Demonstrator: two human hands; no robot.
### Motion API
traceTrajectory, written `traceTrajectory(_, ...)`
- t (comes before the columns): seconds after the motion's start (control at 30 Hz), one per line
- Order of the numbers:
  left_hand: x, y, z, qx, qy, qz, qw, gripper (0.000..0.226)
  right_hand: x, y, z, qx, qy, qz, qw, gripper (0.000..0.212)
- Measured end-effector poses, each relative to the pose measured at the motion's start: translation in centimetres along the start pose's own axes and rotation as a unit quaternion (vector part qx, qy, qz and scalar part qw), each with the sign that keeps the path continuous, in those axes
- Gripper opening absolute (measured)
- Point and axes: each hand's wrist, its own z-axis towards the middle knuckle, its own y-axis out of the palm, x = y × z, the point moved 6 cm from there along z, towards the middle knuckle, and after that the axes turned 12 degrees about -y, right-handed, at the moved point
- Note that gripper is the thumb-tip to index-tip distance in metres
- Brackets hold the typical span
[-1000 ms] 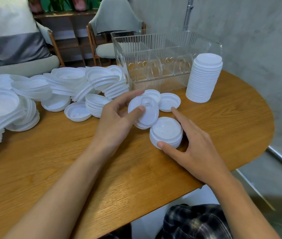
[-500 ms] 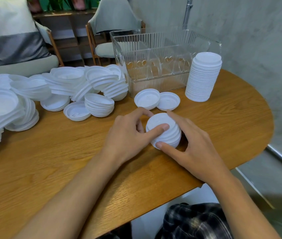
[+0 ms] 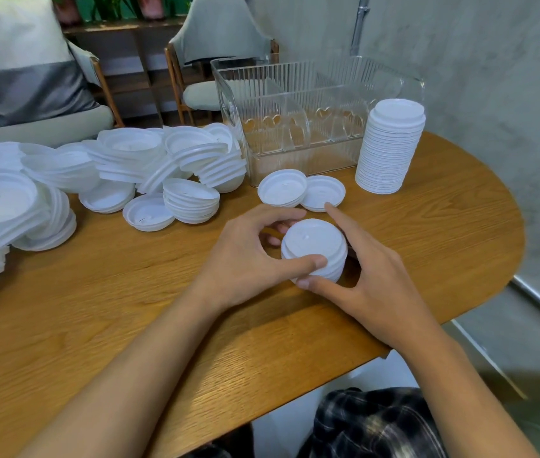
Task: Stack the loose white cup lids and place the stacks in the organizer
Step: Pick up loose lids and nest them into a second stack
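Short lid stack (image 3: 315, 242) sits on the table (image 3: 443, 226), between both hands. I see the left hand (image 3: 245, 256) curled round its left side, thumb on the rim. The right hand (image 3: 371, 282) grips it, thumb at the base and index finger behind. The clear organizer (image 3: 295, 104) stands behind, with a tall stack (image 3: 391, 150) just beside it. Loose lids (image 3: 123, 160) are heaped at left.
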Motion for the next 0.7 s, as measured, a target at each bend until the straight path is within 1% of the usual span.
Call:
traceTrajectory(0.13,0.2,0.3,-0.2,0.002,0.006,0.021,1.000,0.066,0.2,-0.1,0.0,-0.002,0.006,-0.005,1.000,0.101)
traceTrajectory(0.3,-0.1,0.3,0.0,-0.014,0.002,0.032,0.999,0.064,0.3,0.0,-0.1,-0.016,0.008,-0.015,1.000,0.103)
traceTrajectory(0.43,-0.7,0.5,0.2,-0.031,-0.008,0.026,0.999,0.068,0.1,0.1,-0.1,-0.015,0.013,-0.011,1.000,0.106)
traceTrajectory(0.57,-0.9,0.6,0.3,-0.034,0.001,0.059,0.998,0.070,0.0,0.1,-0.1,-0.011,0.022,-0.014,1.000,0.103)
traceTrajectory(0.63,-0.7,0.7,0.2,-0.028,0.019,0.063,0.997,0.064,0.0,0.1,-0.2,-0.006,0.022,-0.018,1.000,0.100)
traceTrajectory(0.7,-0.6,0.4,0.1,-0.008,0.037,0.048,0.998,0.050,-0.1,0.1,-0.2,-0.002,0.017,-0.025,1.000,0.095)
